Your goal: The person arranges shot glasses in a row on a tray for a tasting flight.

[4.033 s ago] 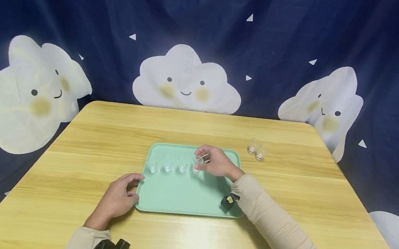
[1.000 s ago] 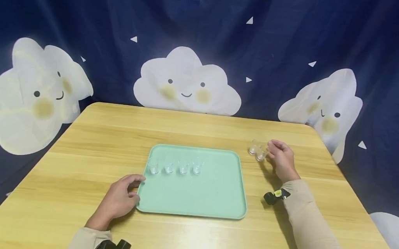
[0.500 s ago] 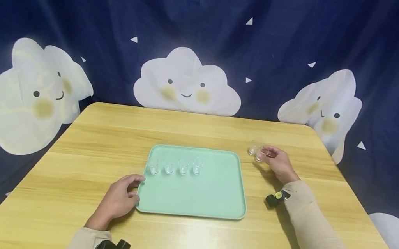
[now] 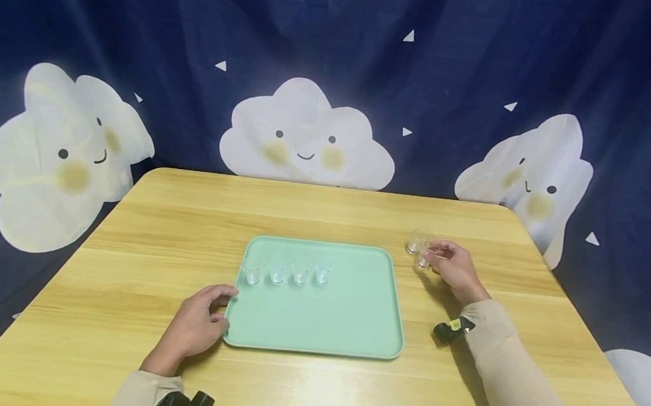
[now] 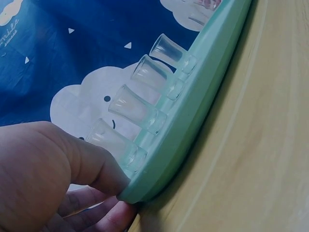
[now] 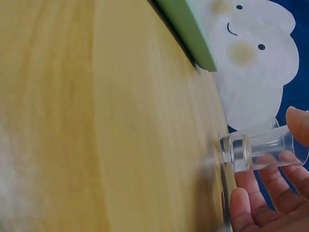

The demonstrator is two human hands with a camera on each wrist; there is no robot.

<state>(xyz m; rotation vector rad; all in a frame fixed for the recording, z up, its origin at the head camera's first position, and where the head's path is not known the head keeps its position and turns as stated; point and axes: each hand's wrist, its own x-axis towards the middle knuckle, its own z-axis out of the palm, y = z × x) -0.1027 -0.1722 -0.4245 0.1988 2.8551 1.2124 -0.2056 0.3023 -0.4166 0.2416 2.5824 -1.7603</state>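
Note:
On the mint-green tray (image 4: 316, 323) several small clear shot glasses (image 4: 299, 274) stand upright in a row toward its back left. My left hand (image 4: 192, 323) rests at the tray's left edge, thumb and fingertips touching the rim; the left wrist view shows the thumb (image 5: 99, 169) against it near the closest glass. Right of the tray, my right hand (image 4: 455, 270) pinches another shot glass (image 6: 263, 147) between thumb and fingers, its base close over the table. Just behind it stands one more shot glass (image 4: 414, 243), partly overlapped by the held one.
The wooden table (image 4: 186, 217) carries the tray near its middle. A dark blue curtain (image 4: 451, 66) with smiling white clouds hangs along its back edge. Black wrist cameras (image 4: 450, 331) are strapped over both beige sleeves.
My right hand has left the glass in the tray's row, moved right to the pair of glasses, and taken hold of the nearer one. My left hand has stayed at the tray's edge.

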